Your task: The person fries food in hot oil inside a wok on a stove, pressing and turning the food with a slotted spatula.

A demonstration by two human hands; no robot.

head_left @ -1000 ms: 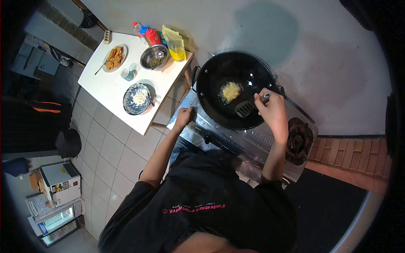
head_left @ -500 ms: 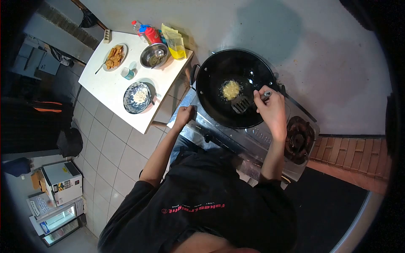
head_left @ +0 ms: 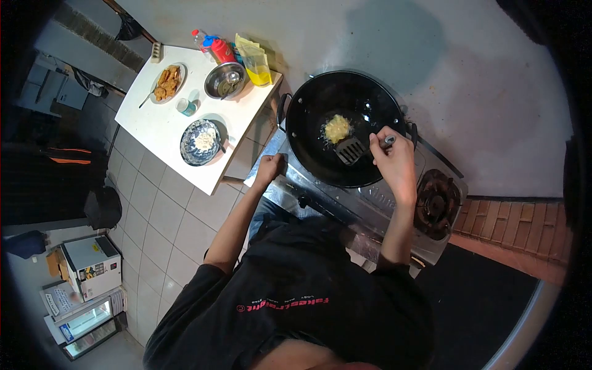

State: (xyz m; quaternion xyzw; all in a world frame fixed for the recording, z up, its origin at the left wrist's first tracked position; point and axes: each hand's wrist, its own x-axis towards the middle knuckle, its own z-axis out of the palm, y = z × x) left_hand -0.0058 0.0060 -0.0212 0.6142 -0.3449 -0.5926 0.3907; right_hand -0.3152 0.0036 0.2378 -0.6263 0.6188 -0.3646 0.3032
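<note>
A black wok (head_left: 376, 166) sits on the stove, and a yellow piece of battered food (head_left: 337, 129) fries in oil at its middle. My right hand (head_left: 396, 159) is closed around the handle of a dark slotted spatula (head_left: 350, 152). The spatula's head is inside the wok, just below the food; whether the two touch I cannot tell. At the stove's left edge, my left hand (head_left: 269, 169) is closed in a fist, near the wok's lower left side. What it holds, if anything, is hidden.
The stove (head_left: 382, 198) has a second burner (head_left: 436, 203) at right. Left, a white table (head_left: 161, 132) bears a plate of fried food (head_left: 166, 84), a cup (head_left: 186, 107), a floury bowl (head_left: 198, 148), a metal bowl (head_left: 216, 83), a red bottle (head_left: 223, 52) and a yellow pouch (head_left: 254, 60).
The spatula head has shifted slightly left and up in the wok, and my right hand has moved a little with it. My left hand stays in place.
</note>
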